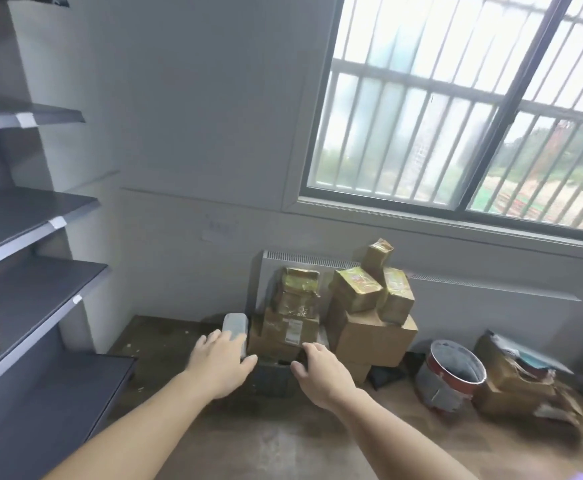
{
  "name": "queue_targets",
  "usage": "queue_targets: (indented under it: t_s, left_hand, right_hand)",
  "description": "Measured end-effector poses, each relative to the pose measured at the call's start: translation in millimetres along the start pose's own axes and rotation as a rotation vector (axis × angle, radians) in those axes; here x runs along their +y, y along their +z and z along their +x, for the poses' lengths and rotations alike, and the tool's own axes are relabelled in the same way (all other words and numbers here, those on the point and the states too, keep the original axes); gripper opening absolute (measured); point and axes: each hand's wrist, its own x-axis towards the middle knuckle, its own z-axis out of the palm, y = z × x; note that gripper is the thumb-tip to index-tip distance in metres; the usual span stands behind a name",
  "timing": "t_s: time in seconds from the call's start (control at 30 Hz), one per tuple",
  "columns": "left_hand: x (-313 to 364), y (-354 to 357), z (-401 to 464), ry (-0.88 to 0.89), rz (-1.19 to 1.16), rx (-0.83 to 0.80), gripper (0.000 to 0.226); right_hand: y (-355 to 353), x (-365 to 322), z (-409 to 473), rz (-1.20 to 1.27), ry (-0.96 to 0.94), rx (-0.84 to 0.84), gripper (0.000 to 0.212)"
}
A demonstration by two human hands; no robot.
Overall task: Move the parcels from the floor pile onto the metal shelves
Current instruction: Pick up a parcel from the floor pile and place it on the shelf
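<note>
Dark metal shelves (pixel 37 216) rise along the room's left wall. A pile of brown taped parcels (pixel 338 317) stands on the floor (pixel 266 438) against the far wall, under a barred window (pixel 456 109). A paint bucket (pixel 451 374) sits on the floor right of the pile. The left hand (pixel 222 363) rests, fingers spread, on a small grey parcel (pixel 236 329) at the pile's left edge. The right hand (pixel 321 370) reaches, fingers loose, holding nothing, toward a dark parcel (pixel 272 377) at the pile's front.
</note>
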Motion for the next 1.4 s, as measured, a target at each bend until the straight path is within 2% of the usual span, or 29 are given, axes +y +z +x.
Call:
queue_targets:
  t_s: [0.2,0.5,0.77,0.97,1.2,1.4]
  left_hand:
    - [15.0,-31.6,136.9,0.106,0.007,0.015,0.057]
    - [61.3,-21.2,296.2,0.189,0.017,-0.058,0.063]
    - [86.6,-1.4,459.1,0.152,0.039,-0.088,0.070]
    - [107.0,6.5,557.7,0.115,-0.022,-0.055,0.063]
    - [96.0,42.2,648.8,0.033,-0.070,-0.178,0.061]
    - [79.2,77.1,735.5,-0.032,-0.116,-0.243,0.059]
  right_hand:
    - [-44.1,24.6,109.8,0.028,0.074,0.063,0.047]
    - [-69.0,85.8,241.2,-0.009,0.118,0.051,0.057]
    - [-79.6,155.1,388.8,0.010,0.089,-0.010,0.058]
    - [-87.6,206.1,503.4,0.019,0.081,-0.063,0.056]
    - [-56.7,242.0,597.6,0.073,0.119,-0.262,0.063]
    - [-35.4,257.5,669.2,0.146,0.171,-0.280,0.061]
